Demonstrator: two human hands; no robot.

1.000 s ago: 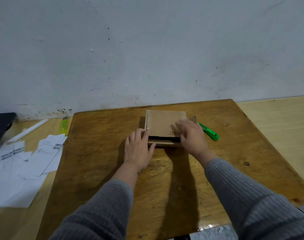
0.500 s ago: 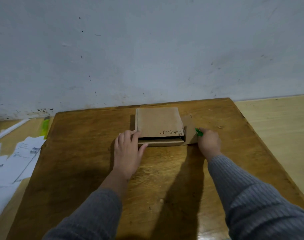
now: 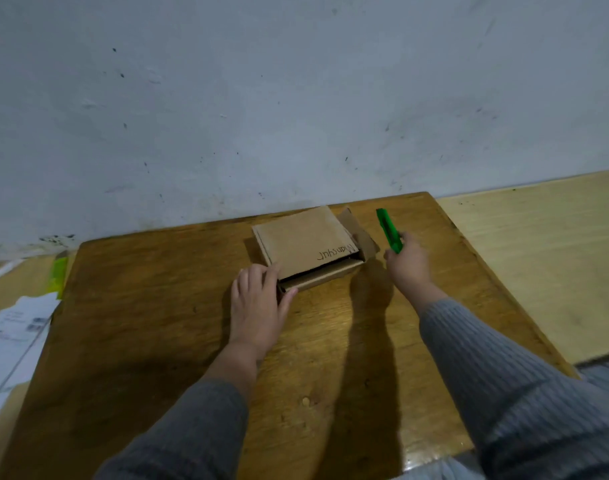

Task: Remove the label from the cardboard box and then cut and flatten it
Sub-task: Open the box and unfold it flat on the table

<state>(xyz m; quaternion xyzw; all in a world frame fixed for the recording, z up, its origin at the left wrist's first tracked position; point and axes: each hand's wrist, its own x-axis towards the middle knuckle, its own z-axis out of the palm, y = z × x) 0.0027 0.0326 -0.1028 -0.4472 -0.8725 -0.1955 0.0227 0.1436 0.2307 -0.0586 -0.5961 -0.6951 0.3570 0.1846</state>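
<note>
A flat brown cardboard box lies near the far edge of the wooden table, with handwriting on its lid and a loose flap sticking out on its right side. My left hand rests against the box's near left corner, fingers on the lid and thumb at the front wall. My right hand is to the right of the box, closed around the lower end of a green utility knife that points up and away from me. No label shows on the box's top.
The table stands against a grey-white wall. White papers with barcodes lie on a lower surface to the left, beside a yellow-green object. A pale wooden surface lies to the right of the table.
My right hand left the box lid, reached the green knife on the table and lifted it. The box has turned a little, its right end now farther back. My left hand stayed at the corner.
</note>
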